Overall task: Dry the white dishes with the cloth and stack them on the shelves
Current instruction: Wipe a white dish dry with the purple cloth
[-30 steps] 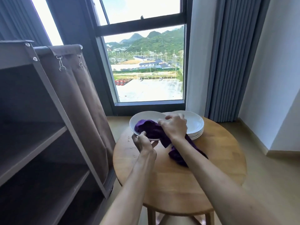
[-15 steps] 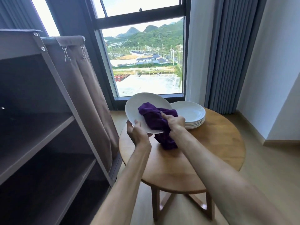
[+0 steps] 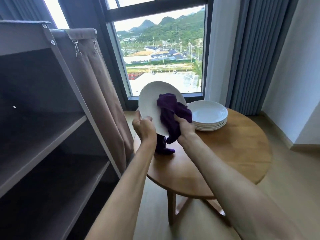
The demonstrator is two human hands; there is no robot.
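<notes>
Head view, looking down over both forearms. White plate (image 3: 152, 104) lifted off the table (image 3: 233, 153) and tilted up on edge, face toward the camera, between the shelf unit and the stack. Left hand (image 3: 144, 128) wrapped round the plate's lower left rim, thumb on the face, fingers hidden behind. Right hand (image 3: 186, 127) bunched round the purple cloth (image 3: 170, 111), pressing a wad of it against the plate's face; loose tail of the cloth hanging down behind the left wrist, its tip touching the tabletop or just above it, hard to tell which. Stack of white dishes (image 3: 208, 116) waiting on the far side of the table, just beside the lifted plate, about five or six deep. Shelves (image 3: 52, 135) of the brown fabric unit standing to the left, no dishes visible on them.

Likely glazed ceramic: stiff, smooth, moderately heavy, breakable if dropped on the table or floor, and slippery at the rim if wet. Best held as now, at the rim with thumb opposing fingers, leaving the face free for wiping. Cloth soft and limp, fine gathered in a fist. Probably early in the task: first plate under the cloth, back side and the whole stack to follow.
</notes>
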